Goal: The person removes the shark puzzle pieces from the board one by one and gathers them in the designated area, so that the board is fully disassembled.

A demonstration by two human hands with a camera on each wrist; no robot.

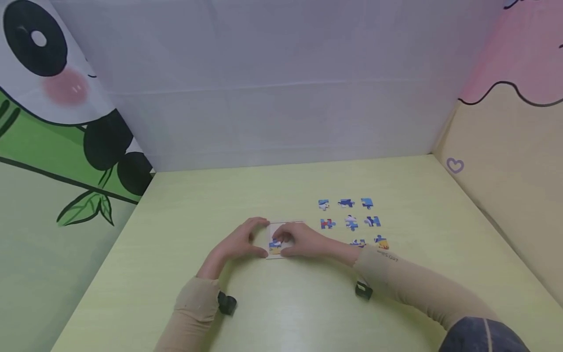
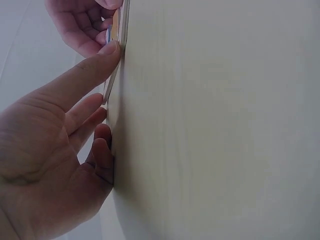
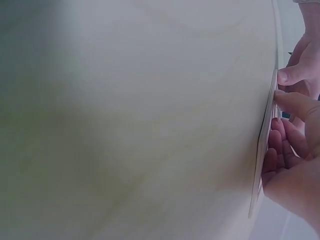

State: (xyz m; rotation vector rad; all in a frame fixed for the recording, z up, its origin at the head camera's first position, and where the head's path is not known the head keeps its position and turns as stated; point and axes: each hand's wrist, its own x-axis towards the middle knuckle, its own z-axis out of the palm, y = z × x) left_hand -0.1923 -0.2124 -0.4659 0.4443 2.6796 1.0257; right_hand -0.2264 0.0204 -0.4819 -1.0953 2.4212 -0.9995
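Observation:
A small, pale puzzle board [image 1: 273, 228] lies flat on the table, seen edge-on in both wrist views. In its near left part are blue, white and yellow jigsaw pieces [image 1: 274, 248]. My left hand [image 1: 239, 240] holds the board's left side, thumb at the near corner and fingers toward the far one. Over the board, my right hand [image 1: 305, 240] has its thumb and bent fingers around a jigsaw piece, which they partly hide. In the left wrist view, the thumb [image 2: 107, 55] touches the board's edge. The right thumb [image 3: 292, 102] rests at the board in the right wrist view.
Loose jigsaw pieces lie in rough rows right of the board, among them a red and blue piece [image 1: 327, 224] and a yellow one [image 1: 381, 242] beside the right sleeve [image 1: 413, 276]. A pale wall [image 1: 290, 122] stands behind the table [image 1: 189, 200], with printed panels at both sides.

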